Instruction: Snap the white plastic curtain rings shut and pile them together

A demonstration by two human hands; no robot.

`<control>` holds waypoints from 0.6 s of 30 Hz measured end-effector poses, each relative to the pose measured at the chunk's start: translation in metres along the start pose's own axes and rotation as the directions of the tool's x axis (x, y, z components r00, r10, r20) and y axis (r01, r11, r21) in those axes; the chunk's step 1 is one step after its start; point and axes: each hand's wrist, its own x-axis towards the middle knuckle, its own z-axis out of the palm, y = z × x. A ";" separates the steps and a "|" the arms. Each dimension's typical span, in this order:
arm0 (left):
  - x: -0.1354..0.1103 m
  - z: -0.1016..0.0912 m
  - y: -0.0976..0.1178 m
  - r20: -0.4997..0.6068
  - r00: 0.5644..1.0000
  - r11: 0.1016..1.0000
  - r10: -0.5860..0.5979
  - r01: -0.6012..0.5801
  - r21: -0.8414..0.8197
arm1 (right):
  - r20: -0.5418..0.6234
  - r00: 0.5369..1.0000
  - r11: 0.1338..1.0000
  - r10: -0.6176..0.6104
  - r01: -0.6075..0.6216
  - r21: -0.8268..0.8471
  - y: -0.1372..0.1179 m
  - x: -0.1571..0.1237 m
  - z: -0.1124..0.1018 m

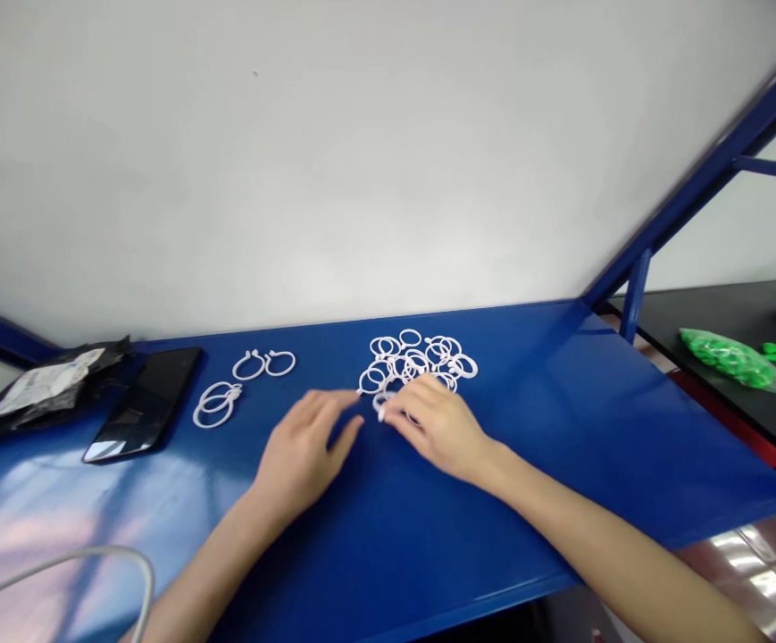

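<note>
A loose pile of white open rings (415, 359) with small knobbed ends lies on the blue table (388, 536). At the near edge of the pile, my right hand (438, 420) pinches one white ring (379, 402) between thumb and fingers; part of that ring is hidden by the fingers. My left hand (311, 442) hovers just left of it, thumb and fingers apart, holding nothing. Farther left, two rings (263, 363) lie side by side, and a couple of overlapping rings (217, 405) lie nearer to me.
A black phone (143, 406) lies at the left beside a black plastic package (45, 388) with a white label. A pale cable (93, 552) loops in at lower left. On a dark table at right sits a clear bag of green pieces (729, 357). Blue frame bars (696, 179) slope along the right.
</note>
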 end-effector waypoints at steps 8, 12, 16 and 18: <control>-0.004 -0.001 -0.075 0.036 0.931 0.816 -0.364 0.300 0.495 | -0.066 0.952 0.917 0.299 -0.306 -0.256 0.078 0.026 -0.014; -0.006 -0.003 -0.075 0.052 0.935 0.830 -0.352 0.286 0.479 | -0.055 0.948 0.912 0.313 -0.317 -0.260 0.083 0.022 -0.007; 0.000 -0.008 -0.069 0.055 0.950 0.860 -0.307 0.252 0.444 | -0.123 0.936 0.899 0.330 -0.352 -0.261 0.074 0.016 -0.015; 0.003 -0.011 -0.057 0.038 0.970 0.896 -0.241 0.208 0.392 | -0.158 0.932 0.908 0.328 -0.357 -0.221 0.062 0.014 -0.020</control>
